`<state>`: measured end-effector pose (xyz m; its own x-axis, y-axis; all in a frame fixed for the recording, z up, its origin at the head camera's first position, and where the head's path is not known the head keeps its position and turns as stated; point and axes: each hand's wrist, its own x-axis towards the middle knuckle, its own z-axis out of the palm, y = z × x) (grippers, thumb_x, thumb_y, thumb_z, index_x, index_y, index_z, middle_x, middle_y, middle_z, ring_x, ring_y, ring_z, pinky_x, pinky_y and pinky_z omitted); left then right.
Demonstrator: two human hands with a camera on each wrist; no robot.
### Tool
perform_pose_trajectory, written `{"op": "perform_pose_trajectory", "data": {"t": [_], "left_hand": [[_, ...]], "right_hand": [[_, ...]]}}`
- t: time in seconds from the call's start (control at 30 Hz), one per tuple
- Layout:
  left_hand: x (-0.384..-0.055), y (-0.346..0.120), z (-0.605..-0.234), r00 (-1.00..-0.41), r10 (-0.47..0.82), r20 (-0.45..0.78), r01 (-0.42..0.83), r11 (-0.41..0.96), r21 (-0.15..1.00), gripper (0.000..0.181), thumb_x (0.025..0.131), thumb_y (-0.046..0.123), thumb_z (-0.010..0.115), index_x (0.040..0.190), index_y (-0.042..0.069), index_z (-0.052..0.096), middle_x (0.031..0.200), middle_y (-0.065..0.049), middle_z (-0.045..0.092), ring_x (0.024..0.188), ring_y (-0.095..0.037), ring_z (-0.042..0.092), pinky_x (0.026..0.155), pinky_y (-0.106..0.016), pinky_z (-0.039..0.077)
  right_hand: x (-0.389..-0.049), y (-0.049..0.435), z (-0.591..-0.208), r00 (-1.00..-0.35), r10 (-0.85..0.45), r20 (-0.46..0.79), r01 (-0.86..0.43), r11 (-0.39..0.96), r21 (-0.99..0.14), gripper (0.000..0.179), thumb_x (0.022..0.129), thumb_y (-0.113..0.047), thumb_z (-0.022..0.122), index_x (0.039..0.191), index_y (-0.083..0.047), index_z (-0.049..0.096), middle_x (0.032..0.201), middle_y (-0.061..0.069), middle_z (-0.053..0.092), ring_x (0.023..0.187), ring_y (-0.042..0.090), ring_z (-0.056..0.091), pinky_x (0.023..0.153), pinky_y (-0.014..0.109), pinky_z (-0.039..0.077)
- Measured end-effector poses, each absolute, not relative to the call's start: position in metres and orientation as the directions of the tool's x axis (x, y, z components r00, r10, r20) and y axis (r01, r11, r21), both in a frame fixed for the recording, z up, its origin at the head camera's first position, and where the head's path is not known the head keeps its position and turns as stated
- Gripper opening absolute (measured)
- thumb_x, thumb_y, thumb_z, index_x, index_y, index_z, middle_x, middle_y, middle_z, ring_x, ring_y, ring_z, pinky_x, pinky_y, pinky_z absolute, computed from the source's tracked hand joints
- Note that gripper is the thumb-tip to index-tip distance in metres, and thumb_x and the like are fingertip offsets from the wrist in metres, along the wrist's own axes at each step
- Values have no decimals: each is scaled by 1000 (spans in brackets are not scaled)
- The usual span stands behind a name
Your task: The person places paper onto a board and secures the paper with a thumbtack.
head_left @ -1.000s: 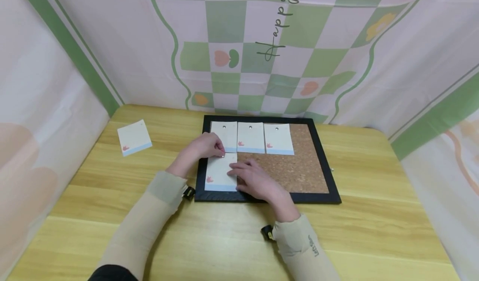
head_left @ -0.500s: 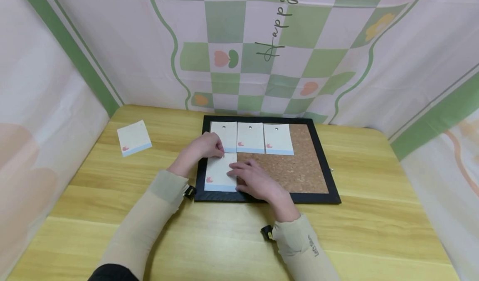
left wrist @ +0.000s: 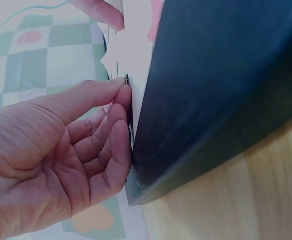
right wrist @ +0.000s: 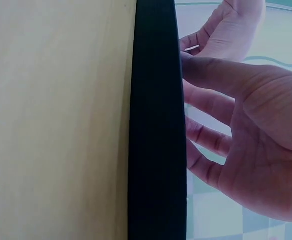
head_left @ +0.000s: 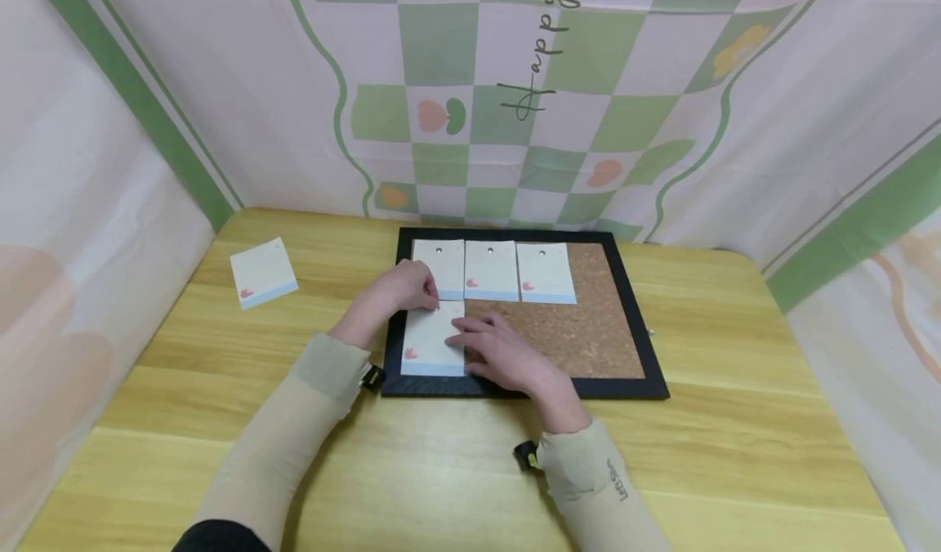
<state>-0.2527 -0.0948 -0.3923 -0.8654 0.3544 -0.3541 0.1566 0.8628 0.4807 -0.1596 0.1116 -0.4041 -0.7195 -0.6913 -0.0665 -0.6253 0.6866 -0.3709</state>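
My left hand [head_left: 406, 285] pinches a small silvery thumbtack [left wrist: 127, 78] between thumb and forefinger, at the top edge of a white note card [head_left: 432, 341]. This card, with a blue band and a pink print, lies at the lower left of a corkboard [head_left: 555, 336]. Fingers spread, my right hand [head_left: 507, 356] rests on the card's right side and the cork beside it. Above, three similar cards form a row: a left card [head_left: 447, 278], a middle card [head_left: 491, 270] and a right card [head_left: 546, 273], each with a tack near its top.
A black frame [head_left: 635, 315] borders the corkboard, which lies flat on the wooden table [head_left: 412, 470]. One loose note card [head_left: 263, 273] is on the table at the far left. A tiny shiny piece [head_left: 651, 331] sits by the frame's right edge. Printed cloth [head_left: 507, 119] hangs behind.
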Motion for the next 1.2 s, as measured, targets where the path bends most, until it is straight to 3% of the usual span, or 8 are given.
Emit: {"op": "perform_pose_trajectory", "data": {"t": [0.23,0.53,0.77,1.0,1.2], "left_hand": [[-254,-94,-393,-861,354,-365,158,869,468,9,90,20,72,93,12,74,88,-3,72,77,-16,64,68,-23,50],[-253,-94,-396,-867,352,-354,157,866,476,10,91,22,72,93,12,73,89,-3,71,78,-17,63,68,-24,49],[-254,-93,-396,-870,350,-348,158,865,477,10,91,21,73,94,11,73,89,-4,71,79,-17,63,70,-25,50],[-254,-91,-395,-870,348,-349,163,871,463,12,92,21,72,95,10,73,90,-4,71,79,-18,64,71,-25,51],[-252,-90,-395,-874,344,-343,161,872,463,11,92,22,72,95,11,73,89,-4,71,78,-17,64,68,-24,51]], "right_hand": [[-164,118,-400,-749,-654,-102,-542,695,-472,50,93,-20,72,139,-10,58,155,17,45,142,39,40,118,55,35],[-168,159,-393,-857,-505,-102,-410,788,-459,52,95,-25,69,141,-4,54,146,18,54,137,39,48,115,55,38],[-170,216,-392,-907,-410,-97,-330,834,-442,52,95,-24,68,140,-2,53,138,23,58,127,43,54,105,59,44],[-164,267,-391,-948,-301,-100,-242,891,-383,66,92,-30,71,144,3,47,146,32,46,135,53,39,112,67,32],[-162,292,-391,-961,-204,-186,-125,922,-367,77,91,-36,72,148,4,40,151,39,30,135,61,27,110,72,28]]}}
